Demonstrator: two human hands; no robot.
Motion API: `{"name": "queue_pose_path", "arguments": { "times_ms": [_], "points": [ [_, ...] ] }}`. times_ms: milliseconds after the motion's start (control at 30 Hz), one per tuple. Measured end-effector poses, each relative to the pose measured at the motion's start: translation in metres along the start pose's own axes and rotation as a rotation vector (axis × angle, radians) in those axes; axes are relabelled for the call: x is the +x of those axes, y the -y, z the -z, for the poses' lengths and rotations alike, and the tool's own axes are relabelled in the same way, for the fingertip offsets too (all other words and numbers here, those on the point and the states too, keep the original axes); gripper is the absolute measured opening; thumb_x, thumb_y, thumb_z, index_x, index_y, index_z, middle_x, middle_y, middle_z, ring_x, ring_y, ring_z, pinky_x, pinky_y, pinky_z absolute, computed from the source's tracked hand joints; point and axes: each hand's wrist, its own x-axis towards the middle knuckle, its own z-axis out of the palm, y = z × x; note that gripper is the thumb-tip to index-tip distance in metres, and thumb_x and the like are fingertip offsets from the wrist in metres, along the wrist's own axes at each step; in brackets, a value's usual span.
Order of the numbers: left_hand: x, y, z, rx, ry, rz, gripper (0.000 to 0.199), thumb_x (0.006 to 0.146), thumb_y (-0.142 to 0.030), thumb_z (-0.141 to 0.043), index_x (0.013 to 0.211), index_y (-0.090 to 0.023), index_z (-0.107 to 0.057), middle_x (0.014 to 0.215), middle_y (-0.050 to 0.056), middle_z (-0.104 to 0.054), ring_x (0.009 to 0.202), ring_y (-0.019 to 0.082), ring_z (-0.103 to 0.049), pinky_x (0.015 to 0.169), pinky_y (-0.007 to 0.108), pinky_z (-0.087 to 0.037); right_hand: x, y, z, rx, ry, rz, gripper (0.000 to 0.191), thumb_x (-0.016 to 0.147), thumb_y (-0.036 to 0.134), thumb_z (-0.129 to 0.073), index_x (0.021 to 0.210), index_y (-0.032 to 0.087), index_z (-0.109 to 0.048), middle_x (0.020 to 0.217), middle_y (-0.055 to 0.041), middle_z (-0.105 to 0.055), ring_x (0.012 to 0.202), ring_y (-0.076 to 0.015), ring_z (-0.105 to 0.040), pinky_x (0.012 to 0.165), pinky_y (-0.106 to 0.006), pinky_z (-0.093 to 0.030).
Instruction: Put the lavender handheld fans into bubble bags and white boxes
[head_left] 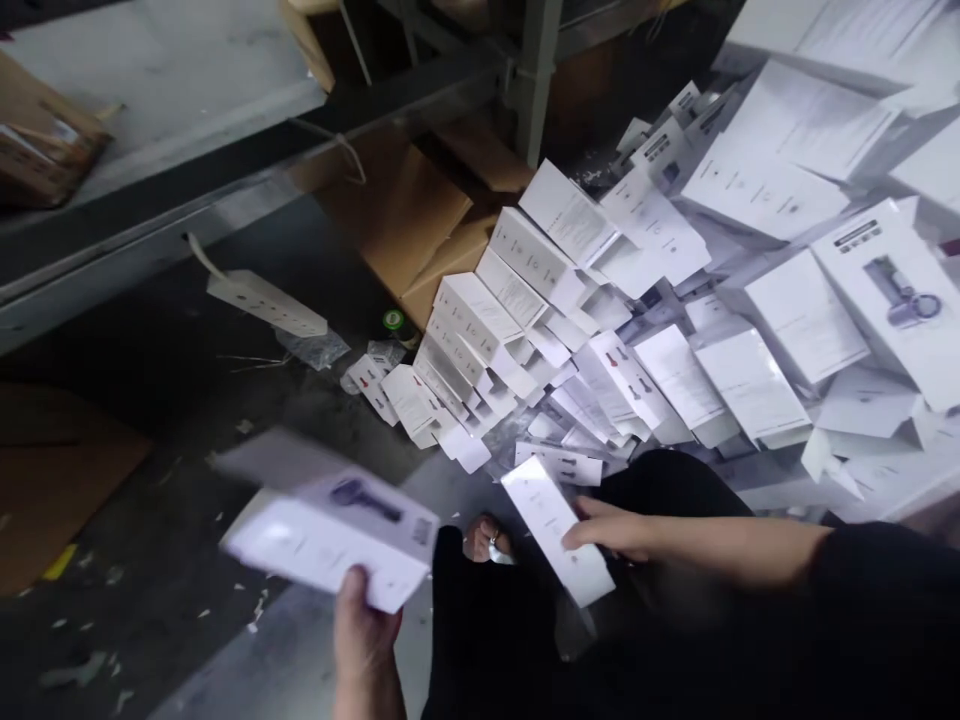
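My left hand (362, 625) is closed on a white printed carton (330, 545) with a dark handheld device pictured on one face. Its thumb lies on the near side, and the carton's far-left flap stands raised and blurred. Over my lap, my right hand (611, 528) grips a narrow white carton (544, 510) with small icons along its side. The two cartons are apart. Just beyond the right-hand one rests a white carton panel (559, 463) with small pictures on it.
A big heap of white cartons (517, 290), many with open flaps, spreads from the centre to the right. Brown cardboard boxes (420, 220) stand behind, under a metal rack beam (247, 200). A power strip (266, 303) hangs from it. Paper scraps litter the dark floor (172, 560).
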Motion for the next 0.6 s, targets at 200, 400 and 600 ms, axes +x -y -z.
{"name": "queue_pose_path", "arguments": {
  "times_ms": [200, 400, 600],
  "points": [
    [0.004, -0.097, -0.063, 0.463, 0.648, -0.396, 0.075, 0.056, -0.032, -0.072, 0.127, -0.023, -0.050, 0.118, 0.009, -0.056, 0.113, 0.032, -0.047, 0.097, 0.045, -0.039, -0.068, 0.018, 0.069, 0.364, 0.081, 0.214, 0.044, 0.065, 0.040, -0.070, 0.100, 0.014, -0.062, 0.092, -0.0089, -0.070, 0.078, -0.0215, -0.067, 0.070, -0.031, -0.052],
    [0.027, -0.060, -0.131, 1.295, 0.838, -0.694, 0.067, 0.067, -0.016, -0.064, 0.128, -0.037, -0.047, 0.126, 0.010, -0.042, 0.127, 0.036, -0.027, 0.099, 0.053, -0.031, -0.099, 0.017, 0.121, 0.259, 0.050, 0.300, 0.051, 0.066, 0.045, -0.066, 0.106, 0.012, -0.061, 0.088, -0.0097, -0.070, 0.071, -0.0214, -0.066, 0.061, -0.029, -0.051],
    [0.029, 0.008, -0.200, 1.349, 0.717, -0.503, 0.079, 0.066, -0.009, -0.067, 0.133, -0.040, -0.040, 0.146, 0.011, -0.022, 0.135, 0.042, -0.007, 0.099, 0.064, -0.019, -0.044, 0.062, 0.115, -0.280, 0.166, 0.393, 0.061, 0.066, 0.039, -0.072, 0.120, 0.017, -0.054, 0.115, -0.0075, -0.062, 0.104, -0.0250, -0.059, 0.079, -0.029, -0.050]
  ]
}}
